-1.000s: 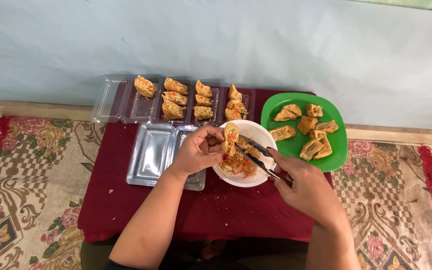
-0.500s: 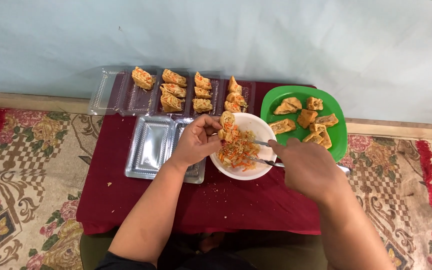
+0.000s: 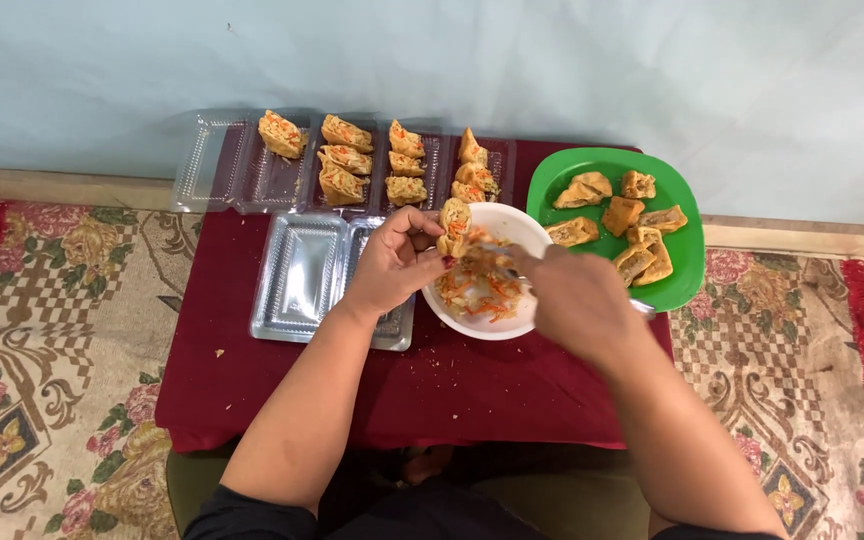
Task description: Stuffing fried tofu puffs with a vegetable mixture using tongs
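A stuffed tofu pocket (image 3: 454, 226) sits pinched upright in the fingertips of the left hand (image 3: 397, 262), held over the near rim of a white bowl (image 3: 512, 232) of shredded vegetable filling (image 3: 480, 290). The right hand (image 3: 577, 300) hovers just beside it over the bowl, fingers curled around a utensil that is blurred and mostly hidden. Beyond the right hand lies a green plate (image 3: 562, 172) of fried tofu pieces (image 3: 622, 215). Beyond the left hand clear plastic trays (image 3: 222, 165) hold filled pockets (image 3: 344, 160); an empty clear tray (image 3: 302, 275) lies beside its wrist on the red-clothed counter (image 3: 252, 390).
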